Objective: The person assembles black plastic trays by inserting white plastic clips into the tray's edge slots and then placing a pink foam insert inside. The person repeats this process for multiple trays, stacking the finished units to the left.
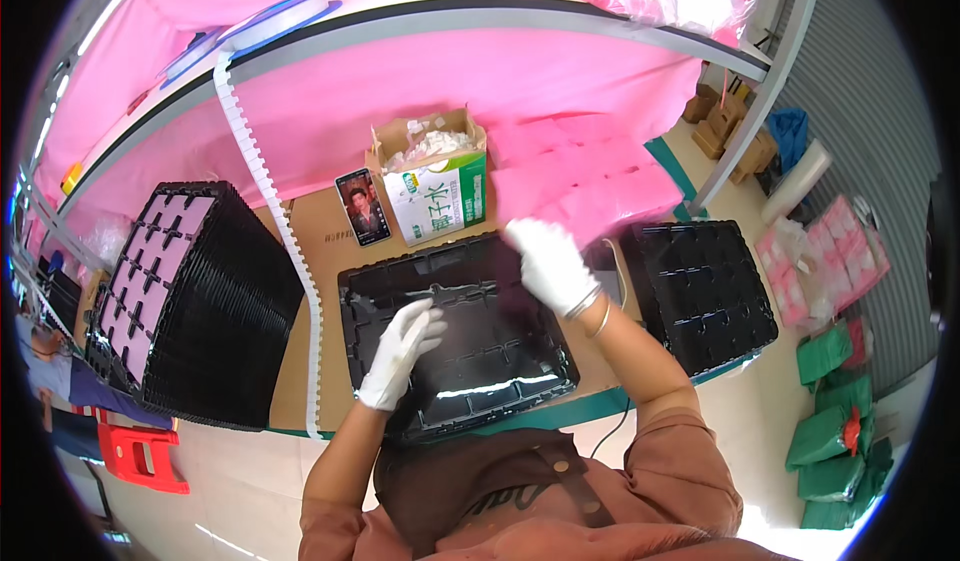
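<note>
A glossy black plastic tray (470, 351) with moulded ridges lies in front of me on the table. My left hand (400, 356), in a white glove, hovers above the tray's left part, fingers loosely spread and holding nothing. At the tray's far right corner is my right hand (552, 269), also white-gloved, its fingers drawn together at the near edge of a pink sheet (580, 236). The fingertips are slightly blurred. Behind that hand lies a pile of pink sheets (590, 166). A dark pink tint shows on the tray beneath the right fingers; whether it is sheet or reflection is unclear.
A tall stack of black trays (220, 301), pink pieces in its top one, stands left; another black tray stack (705, 296) stands right. Behind are a phone (362, 207) and an open carton (435, 196). A white notched strip (262, 166) hangs from the shelf (480, 19).
</note>
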A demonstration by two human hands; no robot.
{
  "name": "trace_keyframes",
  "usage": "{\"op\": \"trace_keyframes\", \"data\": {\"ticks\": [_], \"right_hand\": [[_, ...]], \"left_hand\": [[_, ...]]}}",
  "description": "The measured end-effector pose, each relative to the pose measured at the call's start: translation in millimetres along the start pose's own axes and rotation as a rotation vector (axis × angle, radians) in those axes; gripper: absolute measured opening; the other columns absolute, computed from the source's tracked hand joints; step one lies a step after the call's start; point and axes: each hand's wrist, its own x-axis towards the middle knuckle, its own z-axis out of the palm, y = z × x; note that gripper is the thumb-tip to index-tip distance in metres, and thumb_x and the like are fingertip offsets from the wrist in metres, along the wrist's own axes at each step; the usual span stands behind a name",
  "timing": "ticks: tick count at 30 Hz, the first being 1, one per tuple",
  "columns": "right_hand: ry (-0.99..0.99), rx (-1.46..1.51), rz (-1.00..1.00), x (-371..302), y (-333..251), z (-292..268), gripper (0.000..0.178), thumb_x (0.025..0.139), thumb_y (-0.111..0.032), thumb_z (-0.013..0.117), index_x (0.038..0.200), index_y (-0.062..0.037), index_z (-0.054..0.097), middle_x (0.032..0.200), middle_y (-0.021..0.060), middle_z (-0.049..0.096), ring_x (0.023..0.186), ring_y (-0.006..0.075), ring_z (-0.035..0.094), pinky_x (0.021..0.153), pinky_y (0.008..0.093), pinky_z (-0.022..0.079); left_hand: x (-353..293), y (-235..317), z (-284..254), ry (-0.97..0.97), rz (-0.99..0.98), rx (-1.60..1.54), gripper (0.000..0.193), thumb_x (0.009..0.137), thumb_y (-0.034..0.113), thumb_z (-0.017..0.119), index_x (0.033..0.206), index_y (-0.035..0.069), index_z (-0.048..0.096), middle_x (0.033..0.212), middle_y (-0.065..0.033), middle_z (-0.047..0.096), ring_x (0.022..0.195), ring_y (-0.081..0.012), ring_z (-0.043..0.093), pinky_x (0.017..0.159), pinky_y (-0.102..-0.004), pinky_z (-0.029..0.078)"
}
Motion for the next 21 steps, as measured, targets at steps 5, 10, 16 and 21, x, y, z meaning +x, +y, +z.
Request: {"op": "trace_keyframes", "data": {"ticks": [5,10,16,21], "right_hand": [[-0.299,0.061,-0.301,-48.6,-81.3,19.4,0.038,0.076,-0.006,0.059,0.113,-0.0054,0.055,0.095,0.0111,0.059,0.084,0.0282,0.061,0.072,0.0395,0.046],[-0.609,0.385,-0.388,-77.1,-131.4,39.0,0.039,0.079,-0.011,0.064,0.116,-0.0006,0.055,0.099,0.0144,0.058,0.086,0.0340,0.065,0.076,0.0437,0.052],[-0.228,0.677,-0.090,-90.0,-97.2,41.8,0.022,0.080,-0.014,0.068,0.100,-0.0047,0.064,0.097,0.0146,0.064,0.089,0.0360,0.063,0.081,0.0438,0.051],[-0.051,0.085,0.429,-87.0,-2.3,55.1,0.027,0.079,-0.017,0.072,0.099,-0.0012,0.068,0.099,0.0175,0.062,0.093,0.0357,0.062,0.083,0.0429,0.051]], "left_hand": [[17.2,-9.2,11.2,0.014,-0.020,-0.371,0.074,0.097,0.046,0.055,0.151,0.006,0.023,0.143,-0.0201,0.043,0.128,-0.0322,0.048,0.104,-0.0486,0.041],[0.6,-4.5,-7.9,0.156,-0.224,-0.045,0.062,0.083,0.014,0.075,0.137,0.001,0.046,0.106,-0.0106,0.065,0.096,-0.0177,0.063,0.087,-0.0315,0.049],[-14.5,-35.4,-61.1,0.366,-0.213,0.070,0.043,0.085,0.011,0.072,0.124,0.002,0.057,0.099,-0.0080,0.067,0.088,-0.0152,0.065,0.077,-0.0286,0.052],[-10.4,-30.5,-71.4,0.365,-0.102,0.216,0.032,0.085,0.006,0.069,0.116,0.006,0.062,0.092,-0.0063,0.068,0.074,-0.0112,0.065,0.066,-0.0259,0.050]]}}
